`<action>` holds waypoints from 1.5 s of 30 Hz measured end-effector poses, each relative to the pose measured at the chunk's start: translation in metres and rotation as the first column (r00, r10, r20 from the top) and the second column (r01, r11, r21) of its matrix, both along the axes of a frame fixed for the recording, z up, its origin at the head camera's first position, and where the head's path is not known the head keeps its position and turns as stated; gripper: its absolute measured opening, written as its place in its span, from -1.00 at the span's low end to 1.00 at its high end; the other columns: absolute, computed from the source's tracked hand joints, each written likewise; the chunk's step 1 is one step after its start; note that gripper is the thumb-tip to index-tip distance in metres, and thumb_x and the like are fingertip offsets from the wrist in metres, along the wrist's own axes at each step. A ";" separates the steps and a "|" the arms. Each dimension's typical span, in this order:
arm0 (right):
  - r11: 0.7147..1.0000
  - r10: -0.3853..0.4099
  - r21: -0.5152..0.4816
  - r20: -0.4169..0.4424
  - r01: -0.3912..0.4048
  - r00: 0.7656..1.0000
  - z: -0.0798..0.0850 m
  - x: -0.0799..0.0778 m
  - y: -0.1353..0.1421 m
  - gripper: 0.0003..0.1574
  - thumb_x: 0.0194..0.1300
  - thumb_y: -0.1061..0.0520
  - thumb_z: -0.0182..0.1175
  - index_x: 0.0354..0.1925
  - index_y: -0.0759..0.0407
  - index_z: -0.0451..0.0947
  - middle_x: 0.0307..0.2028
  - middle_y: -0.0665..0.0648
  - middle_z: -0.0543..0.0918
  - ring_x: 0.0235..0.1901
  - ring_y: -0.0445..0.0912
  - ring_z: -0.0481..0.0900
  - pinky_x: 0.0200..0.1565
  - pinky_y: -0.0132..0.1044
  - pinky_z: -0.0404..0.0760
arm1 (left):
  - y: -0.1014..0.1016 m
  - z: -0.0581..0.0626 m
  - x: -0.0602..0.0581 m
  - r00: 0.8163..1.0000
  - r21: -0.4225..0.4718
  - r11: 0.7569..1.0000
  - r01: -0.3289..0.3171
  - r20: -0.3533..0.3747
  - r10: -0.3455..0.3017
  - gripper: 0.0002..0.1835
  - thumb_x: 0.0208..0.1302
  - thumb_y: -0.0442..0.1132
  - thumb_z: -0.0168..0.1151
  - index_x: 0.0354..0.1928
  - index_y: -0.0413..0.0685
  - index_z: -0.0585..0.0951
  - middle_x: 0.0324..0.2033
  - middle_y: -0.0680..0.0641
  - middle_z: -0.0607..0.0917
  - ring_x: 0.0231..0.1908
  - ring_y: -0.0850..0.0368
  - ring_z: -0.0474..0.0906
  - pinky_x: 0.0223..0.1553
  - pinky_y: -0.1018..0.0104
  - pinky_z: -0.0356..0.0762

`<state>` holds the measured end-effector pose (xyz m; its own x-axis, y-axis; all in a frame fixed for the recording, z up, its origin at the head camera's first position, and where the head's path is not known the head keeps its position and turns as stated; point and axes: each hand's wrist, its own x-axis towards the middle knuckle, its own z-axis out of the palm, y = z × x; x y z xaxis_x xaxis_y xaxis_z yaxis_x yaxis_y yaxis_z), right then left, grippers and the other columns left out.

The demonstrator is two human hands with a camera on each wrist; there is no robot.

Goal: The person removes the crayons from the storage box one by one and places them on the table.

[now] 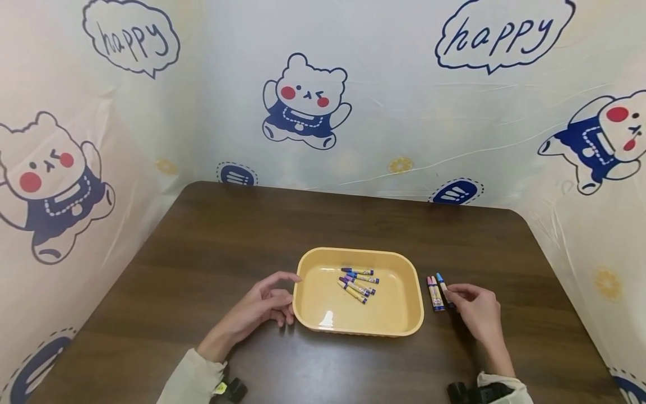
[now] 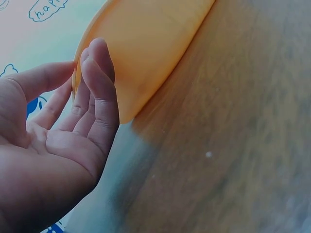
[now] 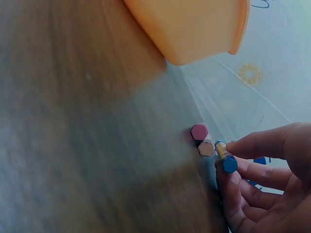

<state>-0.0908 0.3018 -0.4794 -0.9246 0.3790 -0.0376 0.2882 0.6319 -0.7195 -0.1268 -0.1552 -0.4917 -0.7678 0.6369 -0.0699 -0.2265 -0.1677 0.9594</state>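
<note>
In the head view my left hand (image 1: 259, 306) touches the left rim of a yellow plastic tray (image 1: 416, 322), its fingers loosely bent. The left wrist view shows fingertips of that left hand (image 2: 73, 131) against the tray's rim and outer wall. Several crayons (image 1: 352, 292) in yellow wrappers, with purple and blue tips, lie inside the tray. Right of the tray, my right hand (image 1: 476, 308) pinches a blue crayon (image 3: 229, 164) between thumb and fingers. Close beside it a pink crayon (image 3: 199, 131) and a pale peach crayon (image 3: 206, 148) lie side by side on the table.
The dark wooden table (image 1: 242, 224) extends around the tray on all sides. Pale curtains (image 1: 383, 112) printed with bears and the word "happy" hang along its back and both sides.
</note>
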 end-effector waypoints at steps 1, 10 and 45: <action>1.000 -0.012 -0.020 0.006 0.012 1.000 -0.001 0.000 0.000 -0.68 0.27 -0.01 0.38 -0.16 0.21 0.74 -0.39 0.06 0.75 -0.50 -0.21 0.57 -0.47 -0.36 0.51 | 0.000 0.001 0.000 1.000 0.000 1.000 0.000 -0.004 0.000 -0.48 0.47 -0.39 0.08 0.37 -0.34 0.18 -0.39 -0.14 0.71 -0.39 0.04 0.69 -0.41 0.30 0.62; 0.999 -0.021 -0.041 0.021 0.022 1.000 -0.001 0.001 0.001 -0.68 0.25 -0.02 0.39 -0.19 0.21 0.74 -0.41 0.05 0.74 -0.51 -0.22 0.56 -0.47 -0.37 0.52 | 0.001 0.002 -0.001 1.000 -0.012 1.000 -0.004 -0.020 0.004 -0.48 0.47 -0.39 0.08 0.37 -0.34 0.19 -0.40 -0.14 0.71 -0.41 0.05 0.68 -0.42 0.31 0.62; 0.998 0.039 0.046 -0.009 -0.039 0.999 -0.003 0.003 0.000 -0.76 0.34 0.07 0.28 -0.18 0.22 0.74 -0.35 0.11 0.74 -0.37 -0.17 0.55 -0.35 -0.33 0.44 | 0.002 0.001 0.001 1.000 -0.023 1.000 -0.020 -0.016 0.020 -0.46 0.45 -0.38 0.11 0.36 -0.34 0.19 -0.41 -0.14 0.71 -0.41 0.04 0.69 -0.42 0.31 0.62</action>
